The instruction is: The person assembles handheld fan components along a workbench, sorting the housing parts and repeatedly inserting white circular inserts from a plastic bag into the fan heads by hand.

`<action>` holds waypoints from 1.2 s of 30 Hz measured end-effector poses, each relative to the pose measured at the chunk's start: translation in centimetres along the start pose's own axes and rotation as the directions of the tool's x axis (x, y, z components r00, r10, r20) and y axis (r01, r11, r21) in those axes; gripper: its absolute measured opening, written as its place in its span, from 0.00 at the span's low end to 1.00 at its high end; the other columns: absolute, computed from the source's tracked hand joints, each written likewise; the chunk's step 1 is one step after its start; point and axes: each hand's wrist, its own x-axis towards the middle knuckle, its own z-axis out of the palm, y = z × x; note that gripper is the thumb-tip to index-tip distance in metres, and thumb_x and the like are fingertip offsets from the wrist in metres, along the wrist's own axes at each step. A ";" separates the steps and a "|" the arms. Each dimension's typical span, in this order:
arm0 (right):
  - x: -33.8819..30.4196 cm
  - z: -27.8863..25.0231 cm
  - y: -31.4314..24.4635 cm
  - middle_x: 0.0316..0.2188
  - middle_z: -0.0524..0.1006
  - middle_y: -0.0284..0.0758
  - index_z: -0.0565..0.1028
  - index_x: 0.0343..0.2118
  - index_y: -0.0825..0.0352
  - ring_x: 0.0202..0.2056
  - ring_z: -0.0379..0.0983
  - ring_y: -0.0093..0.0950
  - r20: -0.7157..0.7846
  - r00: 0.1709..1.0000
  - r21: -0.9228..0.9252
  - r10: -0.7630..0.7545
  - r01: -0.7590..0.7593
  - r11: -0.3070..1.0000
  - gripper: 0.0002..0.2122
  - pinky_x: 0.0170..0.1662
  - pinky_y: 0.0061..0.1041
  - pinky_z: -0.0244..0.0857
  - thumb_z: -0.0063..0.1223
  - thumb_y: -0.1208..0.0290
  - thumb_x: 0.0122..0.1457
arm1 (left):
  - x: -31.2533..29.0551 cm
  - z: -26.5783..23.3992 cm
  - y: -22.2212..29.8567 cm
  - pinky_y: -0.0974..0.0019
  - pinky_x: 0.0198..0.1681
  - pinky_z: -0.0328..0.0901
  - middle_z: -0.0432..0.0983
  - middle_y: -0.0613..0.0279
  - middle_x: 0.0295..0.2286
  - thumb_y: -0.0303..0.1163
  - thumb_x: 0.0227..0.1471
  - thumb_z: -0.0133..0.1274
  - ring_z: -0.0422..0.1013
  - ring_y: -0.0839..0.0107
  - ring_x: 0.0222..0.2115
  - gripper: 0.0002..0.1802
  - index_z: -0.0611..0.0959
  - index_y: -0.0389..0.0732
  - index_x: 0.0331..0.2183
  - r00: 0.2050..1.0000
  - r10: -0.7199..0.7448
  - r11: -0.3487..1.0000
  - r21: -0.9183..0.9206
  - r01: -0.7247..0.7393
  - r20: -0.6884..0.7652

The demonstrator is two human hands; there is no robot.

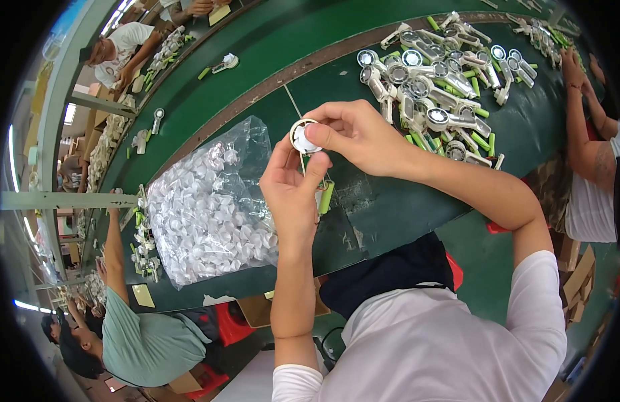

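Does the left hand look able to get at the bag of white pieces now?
Probably not immediately: the left hand and right hand are both holding a round white part. Otherwise the way looks free; the bag of white pieces lies close beside it.

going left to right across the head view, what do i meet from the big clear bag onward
Clear bag of small white parts → round white fan head in the person's fingers → green cylindrical cell → pile of handheld fan bodies → co-worker's hand.

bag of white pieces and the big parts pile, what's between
Head view shows the left hand and right hand holding a round white part, plus a green cylinder.
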 end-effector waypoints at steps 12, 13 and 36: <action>3.0 -1.0 0.3 0.31 0.78 0.33 0.74 0.42 0.74 0.30 0.75 0.18 0.096 0.962 -0.314 0.257 -0.216 0.925 0.15 0.30 0.18 0.66 0.54 0.64 0.62 | -1.0 -3.4 -2.1 0.61 0.55 0.66 0.63 0.52 0.55 0.13 0.52 0.49 0.67 0.64 0.52 0.35 0.62 0.31 0.61 0.995 -0.094 0.994 -0.055 0.093 -0.019; 4.3 -1.9 0.5 0.30 0.78 0.33 0.74 0.42 0.73 0.28 0.74 0.18 0.032 0.956 -0.479 0.291 -0.241 0.844 0.16 0.28 0.17 0.64 0.54 0.62 0.62 | -1.2 -3.0 -2.3 0.61 0.56 0.64 0.60 0.53 0.57 0.14 0.52 0.50 0.66 0.64 0.53 0.37 0.59 0.32 0.62 0.992 -0.075 0.997 0.009 0.076 -0.102; 9.8 6.8 10.3 0.27 0.78 0.52 0.78 0.28 0.75 0.30 0.79 0.47 0.560 0.813 -0.671 -0.158 0.557 0.489 0.08 0.31 0.38 0.73 0.53 0.75 0.48 | -6.3 -5.5 -1.2 0.68 0.41 0.69 0.71 0.57 0.42 0.20 0.57 0.50 0.72 0.72 0.37 0.09 0.78 0.31 0.41 0.953 0.211 0.899 0.426 -0.101 -0.218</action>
